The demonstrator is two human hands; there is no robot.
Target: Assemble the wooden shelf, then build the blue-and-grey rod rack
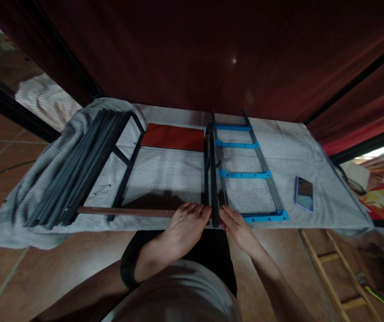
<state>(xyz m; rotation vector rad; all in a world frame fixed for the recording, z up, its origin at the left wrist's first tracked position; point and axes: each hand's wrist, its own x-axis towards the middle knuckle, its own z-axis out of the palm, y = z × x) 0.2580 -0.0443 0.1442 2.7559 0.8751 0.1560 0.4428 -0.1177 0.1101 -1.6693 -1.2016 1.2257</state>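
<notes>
A black metal frame bar [213, 179] runs front to back across the grey blanket [319, 156]. My left hand [187, 223] rests at its near end from the left, fingers bent against the bar. From the right, my right hand [235, 223] pinches the same end. A ladder-like rack with blue crossbars [245, 174] lies just right of the bar. A thin brown strip [121, 211] runs left from my left hand along the blanket's front edge.
A stack of dark panels [78, 165] leans at the left. A red board [173, 136] lies at the back. A phone [304, 193] lies on the blanket at the right. A wooden ladder [329, 268] lies on the floor, lower right. Dark curtain behind.
</notes>
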